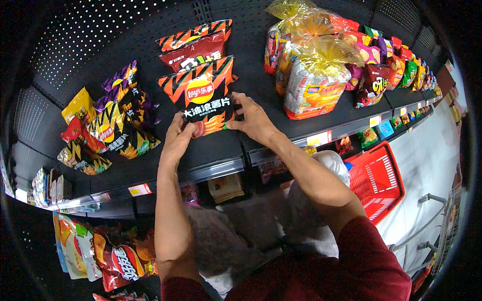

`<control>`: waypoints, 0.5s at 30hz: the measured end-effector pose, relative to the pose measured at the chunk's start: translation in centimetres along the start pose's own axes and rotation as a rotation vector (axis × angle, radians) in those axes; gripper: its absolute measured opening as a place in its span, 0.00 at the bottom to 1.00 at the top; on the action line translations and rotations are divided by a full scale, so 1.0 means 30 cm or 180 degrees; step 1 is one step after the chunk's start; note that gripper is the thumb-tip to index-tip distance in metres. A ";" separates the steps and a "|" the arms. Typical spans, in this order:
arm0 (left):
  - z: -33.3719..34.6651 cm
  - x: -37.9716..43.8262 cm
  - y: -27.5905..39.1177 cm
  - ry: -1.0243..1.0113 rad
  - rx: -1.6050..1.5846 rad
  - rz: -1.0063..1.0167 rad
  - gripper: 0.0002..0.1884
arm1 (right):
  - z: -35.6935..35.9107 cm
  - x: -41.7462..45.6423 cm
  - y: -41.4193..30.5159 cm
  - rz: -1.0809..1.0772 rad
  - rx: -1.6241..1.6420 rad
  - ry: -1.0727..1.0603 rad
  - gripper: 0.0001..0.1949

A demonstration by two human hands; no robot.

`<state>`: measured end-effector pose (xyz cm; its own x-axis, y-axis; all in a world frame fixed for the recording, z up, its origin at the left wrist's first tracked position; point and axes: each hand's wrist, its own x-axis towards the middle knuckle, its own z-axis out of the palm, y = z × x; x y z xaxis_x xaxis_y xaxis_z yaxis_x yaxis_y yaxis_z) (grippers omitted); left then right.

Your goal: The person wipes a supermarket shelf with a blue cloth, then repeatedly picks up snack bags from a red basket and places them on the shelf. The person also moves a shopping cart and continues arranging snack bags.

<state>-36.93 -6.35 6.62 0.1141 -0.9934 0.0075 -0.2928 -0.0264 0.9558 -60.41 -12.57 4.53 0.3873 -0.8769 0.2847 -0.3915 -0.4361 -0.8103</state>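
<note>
A black and orange Lay's potato chip bag (200,98) stands upright on the black shelf, held at its lower sides by both hands. My left hand (180,133) grips its lower left corner, thumb on the front. My right hand (251,117) pinches the lower right edge between thumb and fingers. Right behind it stands a dark red snack bag (192,52), and behind that another orange-striped bag (211,32). To the left, several black and yellow Lay's bags (109,129) lean together with a small red bag (81,131) and a yellow bag (79,106).
Clear packs with gold tops (316,86) and a long row of snack bags (397,71) fill the shelf's right part. Price tags line the shelf edge (214,169). Below left are larger chip bags (120,263). A red shopping basket (384,173) is at the right, near a metal cart (444,225).
</note>
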 end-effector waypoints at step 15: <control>-0.080 0.014 -0.082 0.1009 -0.0002 0.0263 0.31 | -0.117 -0.153 -0.018 -0.0461 -0.0159 0.0441 0.20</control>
<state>-33.88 -6.43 4.99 0.3799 -0.9081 0.1760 -0.3126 0.0530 0.9484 -64.92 -9.03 5.45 0.3255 -0.8222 0.4670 -0.3822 -0.5662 -0.7303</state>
